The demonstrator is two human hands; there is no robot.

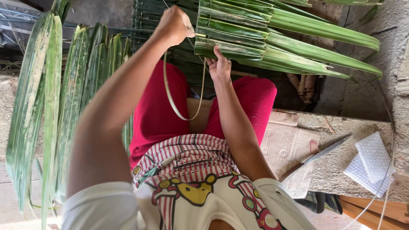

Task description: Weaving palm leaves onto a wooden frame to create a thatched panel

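A panel of folded green palm leaves (255,38) lies across the top of the view, its long tips running to the right. My left hand (174,26) is closed around a thin pale green strip (172,100) that hangs in a loop down over my red trousers. My right hand (219,66) presses up against the lower folded edge of the leaf panel, fingers curled on it. Where the strip's far end goes into the panel is hidden by my hands.
Loose long palm leaves (47,110) hang at the left. To the right a concrete ledge (341,166) carries flattened cardboard (285,149), a long knife (326,151) and a piece of bubble wrap (370,164). Wooden boards (375,211) sit lower right.
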